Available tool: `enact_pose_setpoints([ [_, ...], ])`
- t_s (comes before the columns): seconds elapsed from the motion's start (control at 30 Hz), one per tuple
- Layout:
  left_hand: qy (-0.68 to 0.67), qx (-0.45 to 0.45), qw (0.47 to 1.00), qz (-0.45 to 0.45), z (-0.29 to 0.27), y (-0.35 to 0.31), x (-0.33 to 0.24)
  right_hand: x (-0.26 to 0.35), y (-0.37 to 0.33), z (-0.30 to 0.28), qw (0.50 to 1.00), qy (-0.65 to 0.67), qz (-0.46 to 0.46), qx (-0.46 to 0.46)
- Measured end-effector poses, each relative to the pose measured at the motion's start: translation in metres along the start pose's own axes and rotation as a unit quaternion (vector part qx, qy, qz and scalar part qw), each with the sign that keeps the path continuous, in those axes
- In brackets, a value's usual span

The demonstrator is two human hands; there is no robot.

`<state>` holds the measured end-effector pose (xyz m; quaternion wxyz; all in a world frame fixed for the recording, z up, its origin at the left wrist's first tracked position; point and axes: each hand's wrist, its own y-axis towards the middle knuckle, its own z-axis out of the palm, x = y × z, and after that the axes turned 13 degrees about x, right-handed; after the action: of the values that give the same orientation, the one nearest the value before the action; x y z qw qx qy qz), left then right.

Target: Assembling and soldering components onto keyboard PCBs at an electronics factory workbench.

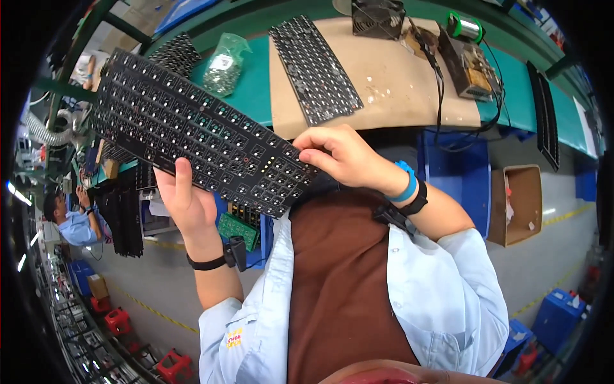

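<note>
A long black keyboard circuit board [198,131], covered in rows of small pale parts, is held up at a slant over the near edge of the bench. My left hand [192,203] is closed on its lower edge, with the thumb over the front face and the other fingers hidden behind. At the board's right end, my right hand [350,155] is closed, with thumb and curled forefinger at the edge. Beyond it, a second black keyboard board [316,70] lies on the brown mat [396,83].
A bag of small parts [224,64] and another board [176,54] lie on the green bench. Farther right stand a solder spool [465,27], a soldering station [467,67] and cables. Blue bins [454,179] and a cardboard box [518,205] sit below. A co-worker [80,217] is at far left.
</note>
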<state>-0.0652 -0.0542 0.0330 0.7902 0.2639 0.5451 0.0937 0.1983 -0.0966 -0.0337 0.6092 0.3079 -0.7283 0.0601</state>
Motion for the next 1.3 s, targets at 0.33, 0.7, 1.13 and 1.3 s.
enact_pose_setpoints([
  [0.33, 0.118, -0.158, 0.978, 0.066, -0.109, -0.039, -0.007, -0.099, -0.103, -0.046, 0.961, -0.147, 0.225, 0.071],
  [0.7, 0.309, -0.124, 0.943, 0.020, -0.106, -0.049, 0.009, -0.139, -0.042, -0.047, 0.928, -0.243, 0.275, -0.063],
  [1.13, 0.303, 0.019, 0.949, -0.082, -0.069, -0.097, -0.043, -0.289, 0.176, 0.063, 0.974, -0.196, -0.113, 0.013],
  [1.3, 0.309, -0.022, 0.947, -0.082, -0.074, -0.119, -0.047, -0.298, 0.168, 0.105, 0.984, -0.129, -0.090, 0.089],
])
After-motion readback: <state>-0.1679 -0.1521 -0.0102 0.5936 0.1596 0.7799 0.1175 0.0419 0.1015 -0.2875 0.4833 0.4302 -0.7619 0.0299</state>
